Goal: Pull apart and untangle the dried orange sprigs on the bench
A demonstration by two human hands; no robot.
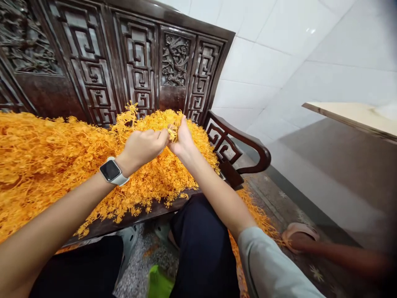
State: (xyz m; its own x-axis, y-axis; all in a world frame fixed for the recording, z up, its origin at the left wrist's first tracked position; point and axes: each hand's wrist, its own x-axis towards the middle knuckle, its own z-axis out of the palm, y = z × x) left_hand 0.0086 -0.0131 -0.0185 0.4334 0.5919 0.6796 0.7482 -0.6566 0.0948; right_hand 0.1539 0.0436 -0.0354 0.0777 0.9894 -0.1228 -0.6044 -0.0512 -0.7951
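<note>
A large heap of orange plastic pieces with thin, branching, star-like ends covers the bench seat. Over its right part, my hands meet. My left hand, with a watch on the wrist, is closed with its fingers curled in at an orange plastic piece. My right hand grips the same piece from the right, its fingers pointing up and partly hidden. A branching orange cluster rises above my left hand; I cannot tell whether it is held or part of the heap.
The carved dark wooden bench back stands behind the heap, with a curved armrest at right. More orange pieces lie on the floor near another person's foot. A pale board edge juts in at right. Something bright green is below.
</note>
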